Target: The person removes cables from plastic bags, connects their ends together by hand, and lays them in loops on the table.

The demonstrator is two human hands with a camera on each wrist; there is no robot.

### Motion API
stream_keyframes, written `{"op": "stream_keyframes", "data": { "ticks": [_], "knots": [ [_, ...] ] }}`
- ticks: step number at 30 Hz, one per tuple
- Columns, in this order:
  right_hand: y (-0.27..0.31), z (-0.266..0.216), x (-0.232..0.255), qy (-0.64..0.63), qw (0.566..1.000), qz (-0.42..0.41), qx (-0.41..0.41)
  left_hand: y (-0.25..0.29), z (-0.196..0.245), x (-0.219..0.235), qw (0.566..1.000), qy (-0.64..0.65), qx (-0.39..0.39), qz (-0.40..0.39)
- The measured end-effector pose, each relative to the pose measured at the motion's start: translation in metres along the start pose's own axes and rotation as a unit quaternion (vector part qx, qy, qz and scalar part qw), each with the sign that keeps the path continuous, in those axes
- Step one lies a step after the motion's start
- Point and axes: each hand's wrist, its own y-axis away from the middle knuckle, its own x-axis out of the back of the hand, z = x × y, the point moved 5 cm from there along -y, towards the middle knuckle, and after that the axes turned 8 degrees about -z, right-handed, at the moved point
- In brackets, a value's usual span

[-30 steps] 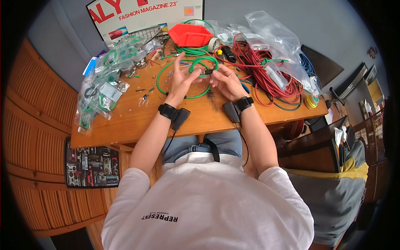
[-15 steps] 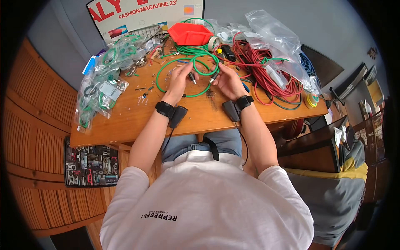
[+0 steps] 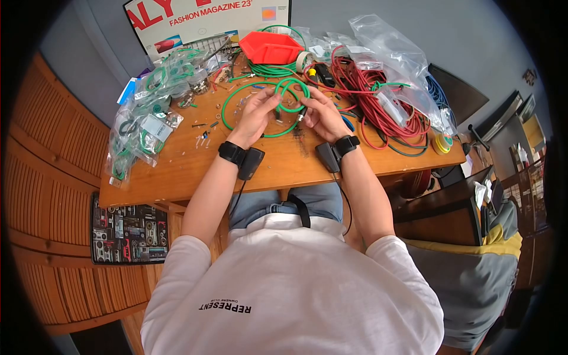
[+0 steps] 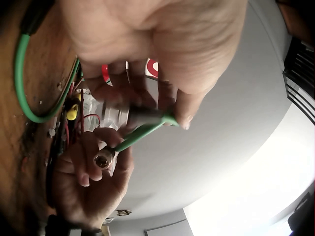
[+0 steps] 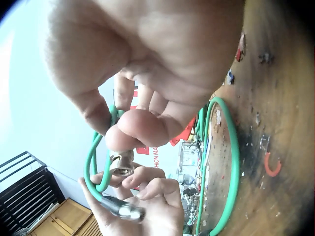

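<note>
Both hands hold a green cable [image 3: 285, 89] above the wooden table [image 3: 177, 171]. In the head view it curls into loops between them. My left hand [image 3: 273, 112] pinches one end just behind its metal connector [image 4: 145, 117]. The right hand [image 3: 303, 112] pinches the other metal connector [image 5: 122, 164] between thumb and fingers. In the left wrist view that connector's open end [image 4: 103, 159] faces the camera. The two ends sit a few centimetres apart and do not touch. A further loop of the cable [image 5: 231, 162] lies on the wood.
A red bin [image 3: 269, 48] and a magazine [image 3: 207, 23] sit at the back. Red wire coils [image 3: 378, 100] and clear bags [image 3: 396, 53] crowd the right, bagged green cables [image 3: 148, 118] the left. Small parts [image 3: 204, 139] dot the wood. A chair [image 3: 473, 260] stands right.
A second ago the two ends met at the fingertips; they then came apart to either side. Now the hands have closed in again and the loop between them is tighter.
</note>
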Motion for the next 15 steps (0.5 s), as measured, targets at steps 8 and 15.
{"op": "stream_keyframes", "data": {
  "ticks": [8,15],
  "knots": [
    [-0.001,0.004,-0.002,0.001,0.999,-0.025,0.02,0.001,0.008,-0.014,0.999,-0.032,-0.014,-0.014],
    [-0.001,0.005,-0.003,-0.026,0.999,-0.041,0.018,0.002,0.012,0.0,0.994,-0.058,0.029,0.089]
  ]
}}
